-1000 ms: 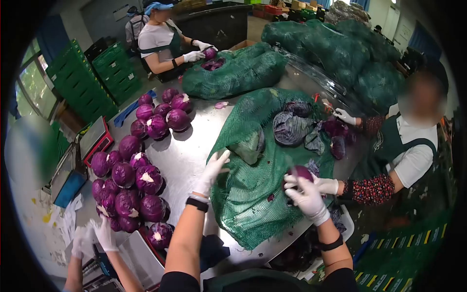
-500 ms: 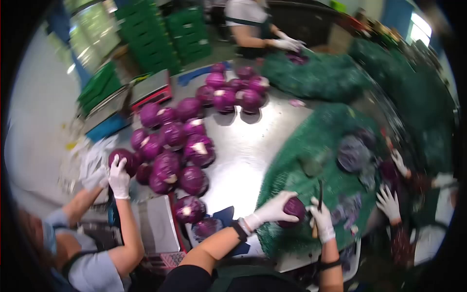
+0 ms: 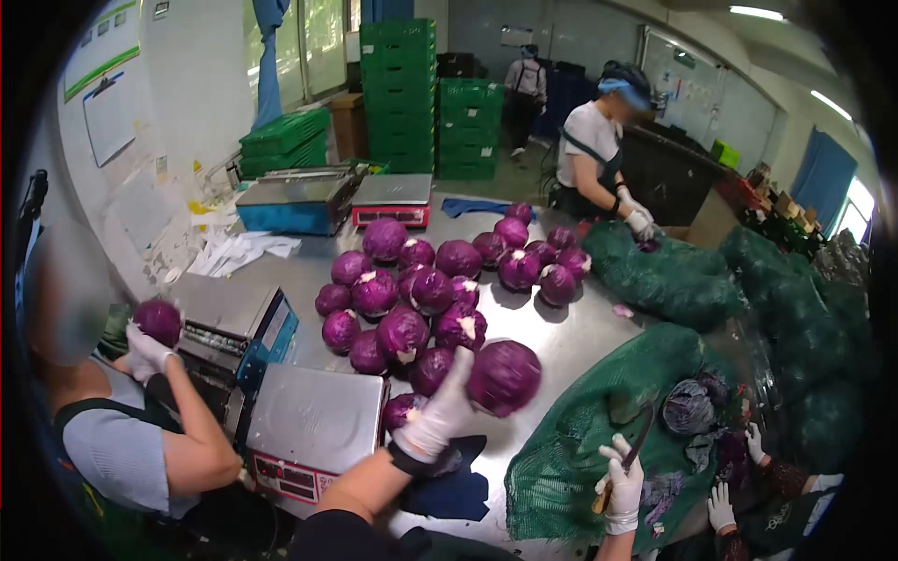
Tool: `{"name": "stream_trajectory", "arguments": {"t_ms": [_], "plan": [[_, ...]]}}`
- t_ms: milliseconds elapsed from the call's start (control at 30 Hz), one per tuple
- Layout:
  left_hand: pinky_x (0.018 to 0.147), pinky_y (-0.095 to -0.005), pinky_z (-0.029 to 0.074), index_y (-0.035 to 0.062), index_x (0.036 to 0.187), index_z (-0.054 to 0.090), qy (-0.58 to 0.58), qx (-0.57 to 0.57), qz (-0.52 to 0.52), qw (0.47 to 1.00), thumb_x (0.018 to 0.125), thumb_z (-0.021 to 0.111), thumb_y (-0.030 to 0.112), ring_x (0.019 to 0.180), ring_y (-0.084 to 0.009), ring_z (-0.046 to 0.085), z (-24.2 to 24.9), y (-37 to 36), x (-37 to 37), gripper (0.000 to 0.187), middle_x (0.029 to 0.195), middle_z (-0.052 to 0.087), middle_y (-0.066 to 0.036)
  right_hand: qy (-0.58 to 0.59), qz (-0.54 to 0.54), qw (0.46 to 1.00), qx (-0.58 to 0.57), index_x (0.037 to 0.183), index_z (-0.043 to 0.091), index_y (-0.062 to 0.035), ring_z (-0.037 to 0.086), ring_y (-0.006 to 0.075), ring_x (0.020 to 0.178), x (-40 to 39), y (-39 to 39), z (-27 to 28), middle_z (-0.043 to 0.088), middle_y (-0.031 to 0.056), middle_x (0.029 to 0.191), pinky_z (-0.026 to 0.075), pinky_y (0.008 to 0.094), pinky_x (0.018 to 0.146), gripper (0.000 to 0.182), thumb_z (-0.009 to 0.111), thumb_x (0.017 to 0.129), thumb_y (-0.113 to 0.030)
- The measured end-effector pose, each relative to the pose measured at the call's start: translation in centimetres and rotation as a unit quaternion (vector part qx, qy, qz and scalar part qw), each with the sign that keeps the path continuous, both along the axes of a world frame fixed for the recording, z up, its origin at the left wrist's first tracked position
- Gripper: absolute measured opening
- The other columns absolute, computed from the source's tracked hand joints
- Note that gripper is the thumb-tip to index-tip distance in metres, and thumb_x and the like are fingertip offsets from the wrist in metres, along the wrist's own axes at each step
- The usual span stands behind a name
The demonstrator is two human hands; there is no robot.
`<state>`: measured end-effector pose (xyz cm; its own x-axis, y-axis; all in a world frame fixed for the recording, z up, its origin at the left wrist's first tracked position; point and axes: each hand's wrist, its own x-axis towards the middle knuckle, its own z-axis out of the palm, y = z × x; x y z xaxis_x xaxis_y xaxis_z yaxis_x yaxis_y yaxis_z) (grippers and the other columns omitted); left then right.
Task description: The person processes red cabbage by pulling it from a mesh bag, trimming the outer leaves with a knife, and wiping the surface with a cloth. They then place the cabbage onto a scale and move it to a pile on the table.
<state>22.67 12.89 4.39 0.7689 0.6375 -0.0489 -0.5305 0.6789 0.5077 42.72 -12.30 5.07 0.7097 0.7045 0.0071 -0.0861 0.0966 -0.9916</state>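
My left hand (image 3: 441,411), in a white glove, grips a red cabbage (image 3: 505,378) in the air at the near edge of a cabbage pile (image 3: 402,327). My right hand (image 3: 621,490), also gloved, is closed around a knife (image 3: 640,436) with a dark, slightly curved blade pointing up and a wooden handle. Below the knife spreads a green mesh sack (image 3: 571,449), with a dull purple cabbage (image 3: 688,408) and loose purple leaves (image 3: 662,494) on it. A dark blue cloth (image 3: 458,496) lies under my left forearm.
A scale (image 3: 318,411) stands left of my arm. At far left a person holds a cabbage (image 3: 157,323). Another person's gloved hands (image 3: 720,510) are at the right. Across the metal table (image 3: 561,346), a third person works by a full green sack (image 3: 659,276). Green crates (image 3: 399,93) are stacked behind.
My left hand has carried the cabbage left and up from the sack to the pile. My right hand keeps the knife. The left person's cabbage has moved from the pile's edge. The view has tilted up.
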Motion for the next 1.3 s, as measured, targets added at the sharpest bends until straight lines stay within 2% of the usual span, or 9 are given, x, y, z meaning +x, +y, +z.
{"name": "stream_trajectory", "arguments": {"t_ms": [167, 333, 433, 600, 700, 833, 933, 1100, 1300], "plan": [[0.097, -0.037, 0.04, 0.0044, 0.133, 0.038, 0.175, 0.146, 0.273, 0.934, 0.083, 0.049, 0.066, 0.112, -0.0252, 0.051, 6.0, 9.7, -8.5, 0.081, 0.125, 0.051, -0.013, 0.053, 0.01, 0.992, -0.114, 0.122, 0.047, 0.0026, 0.051, 0.0116, 0.041, 4.9, -5.0, -2.3, 0.064, 0.0172, 0.095, 0.044, 0.0224, 0.037, 0.038, 0.055, 0.09, -0.016], [0.093, -0.038, 0.043, -0.0069, 0.129, 0.037, 0.385, 0.187, 0.544, 0.722, 0.079, 0.065, 0.054, 0.11, -0.0292, 0.052, -1.8, 22.0, -13.3, 0.083, 0.12, 0.05, -0.02, 0.065, -0.038, 0.988, -0.134, 0.111, 0.052, -0.0017, 0.05, 0.0134, 0.039, 14.7, -7.1, -5.1, 0.064, 0.0138, 0.078, 0.042, 0.024, 0.035, 0.028, 0.056, 0.09, -0.02], [0.099, -0.0414, 0.039, -0.0024, 0.131, 0.04, 0.531, 0.115, 0.572, 0.614, 0.075, 0.069, 0.053, 0.117, -0.0359, 0.047, -4.2, 23.5, -13.6, 0.083, 0.123, 0.049, -0.025, 0.05, -0.057, 0.986, -0.147, 0.111, 0.054, -0.0034, 0.051, 0.0138, 0.04, 19.7, -5.4, -6.8, 0.064, 0.0112, 0.079, 0.042, 0.0245, 0.035, 0.026, 0.056, 0.089, -0.017], [0.099, -0.04, 0.037, -0.0014, 0.127, 0.047, 0.542, 0.172, 0.509, 0.646, 0.083, 0.061, 0.046, 0.117, -0.0348, 0.048, -10.6, 26.3, -14.5, 0.066, 0.126, 0.05, -0.024, -0.021, -0.09, 0.97, -0.224, 0.118, 0.055, -0.0063, 0.054, 0.0162, 0.044, 25.2, 0.2, -12.1, 0.063, 0.0091, 0.092, 0.042, 0.0281, 0.037, 0.035, 0.055, 0.084, -0.01], [0.094, -0.0399, 0.04, -0.0041, 0.117, 0.054, 0.578, 0.404, 0.532, 0.468, 0.082, 0.062, 0.031, 0.107, -0.0354, 0.054, -2.8, 22.0, -11.0, 0.05, 0.112, 0.059, -0.023, 0.011, -0.157, 0.961, -0.226, 0.125, 0.048, -0.0043, 0.05, 0.0181, 0.04, 28.0, 3.5, -14.8, 0.061, 0.0091, 0.09, 0.039, 0.0296, 0.035, 0.043, 0.053, 0.082, -0.008], [0.093, -0.0342, 0.041, -0.0013, 0.109, 0.057, 0.393, 0.566, 0.313, 0.654, 0.088, 0.055, 0.018, 0.104, -0.0243, 0.054, 3.2, 13.5, -1.2, 0.028, 0.105, 0.059, -0.014, 0.032, -0.12, 0.976, -0.179, 0.119, 0.053, -0.0068, 0.044, 0.0156, 0.036, 29.9, 9.2, -13.9, 0.057, 0.0043, 0.071, 0.035, 0.0283, 0.032, 0.037, 0.059, 0.083, -0.014], [0.094, -0.0346, 0.042, 0.0013, 0.118, 0.055, 0.306, 0.502, -0.097, 0.803, 0.093, 0.051, 0.023, 0.109, -0.0197, 0.054, 2.5, 5.3, 6.1, 0.033, 0.118, 0.058, -0.013, -0.068, -0.108, 0.972, -0.197, 0.116, 0.057, -0.0071, 0.049, 0.0148, 0.043, 29.8, 12.9, -13.0, 0.059, 0.0037, 0.072, 0.04, 0.0284, 0.037, 0.038, 0.065, 0.08, -0.016], [0.103, -0.0357, 0.034, -0.0019, 0.125, 0.048, 0.078, 0.619, -0.349, 0.699, 0.096, 0.044, 0.033, 0.119, -0.0293, 0.047, -6.1, -4.8, 17.1, 0.045, 0.126, 0.05, -0.02, -0.266, -0.05, 0.937, -0.222, 0.114, 0.059, -0.0033, 0.062, 0.0213, 0.076, 28.0, 14.9, -12.5, 0.065, 0.0091, 0.089, 0.049, 0.0316, 0.071, 0.047, 0.073, 0.071, -0.017], [0.11, -0.0362, 0.023, -0.0116, 0.137, 0.022, 0.376, 0.522, -0.048, 0.764, 0.091, 0.047, 0.039, 0.131, -0.0396, 0.031, -14.0, -3.3, 20.6, 0.073, 0.137, 0.034, -0.033, -0.419, -0.092, 0.889, -0.158, 0.104, 0.057, -0.0015, 0.055, 0.0274, 0.097, 18.3, 9.9, -9.6, 0.055, 0.0125, 0.1, 0.044, 0.0337, 0.088, 0.045, 0.074, 0.063, -0.007]]}}
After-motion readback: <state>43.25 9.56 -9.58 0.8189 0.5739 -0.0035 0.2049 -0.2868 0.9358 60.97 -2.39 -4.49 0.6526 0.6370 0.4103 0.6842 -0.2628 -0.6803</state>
